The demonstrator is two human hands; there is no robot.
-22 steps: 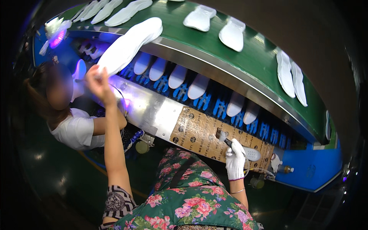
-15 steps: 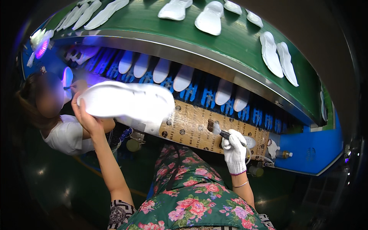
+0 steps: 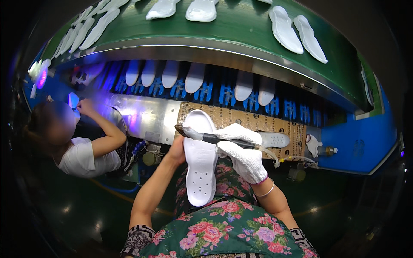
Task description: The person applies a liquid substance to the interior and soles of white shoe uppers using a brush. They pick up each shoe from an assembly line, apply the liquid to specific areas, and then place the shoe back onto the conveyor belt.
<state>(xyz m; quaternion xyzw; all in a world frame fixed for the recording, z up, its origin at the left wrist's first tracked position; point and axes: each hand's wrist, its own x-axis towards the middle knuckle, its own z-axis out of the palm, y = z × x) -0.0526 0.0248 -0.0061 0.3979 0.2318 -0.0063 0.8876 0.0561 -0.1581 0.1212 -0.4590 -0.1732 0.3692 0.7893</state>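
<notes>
My bare left hand [image 3: 175,151] is closed on the left edge of a white shoe sole [image 3: 200,172], held lengthwise in front of me; small holes dot its near end. Most of the left fingers are hidden beneath it. In a white knit glove, my right hand [image 3: 243,152] grips a brush [image 3: 211,138] with a black handle. The brush lies across the sole's middle, its dark bristles pointing left past the sole's edge. Whether the bristles touch the sole I cannot tell. A thin clear hose [image 3: 270,154] runs from the handle's end.
A cardboard-covered ledge [image 3: 241,116] holds another sole [image 3: 275,139]. Behind it, pale soles [image 3: 195,78] stand in a row of blue holders [image 3: 227,93]. White soles also lie on the green belt [image 3: 241,26]. A co-worker [image 3: 81,150] sits at left; a small bottle [image 3: 331,150] lies at right.
My left hand has brought the sole from the far left to the front of my body and turned it lengthwise. My right hand has moved left with the brush, over the sole.
</notes>
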